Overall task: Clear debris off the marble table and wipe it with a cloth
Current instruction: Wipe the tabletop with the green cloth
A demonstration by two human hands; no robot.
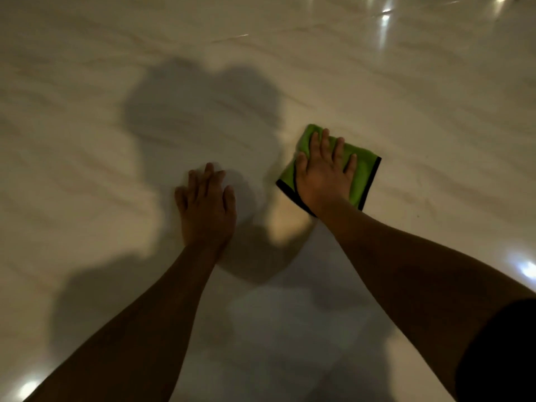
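polished marble table (pixel 377 82) fills pretty much the whole view, pale cream with soft grey-brown veins running diagonally, glossy enough that light spots bounce off it near the top right, the right edge and the bottom left corner. no table edge shows anywhere, just open slab on every side of my hands, so loads of room all round. my shadow sits dark across the middle of it.

my right hand (pixel 324 175) is flat, palm down, fingers spread, pressing on the green cloth (pixel 362 166). cloth's folded into a rough square, looks like soft microfibre, bright lime with a thin black stitched border along its near and right edges. it lies flat on the marble, right of centre, one corner poking out past my fingertips.

my left hand (pixel 207 204) is also flat on the bare stone, fingers loosely together, not holding anything, off to the left of the cloth with a clear gap between. black sleeve (pixel 499 352) shows at the lower right.
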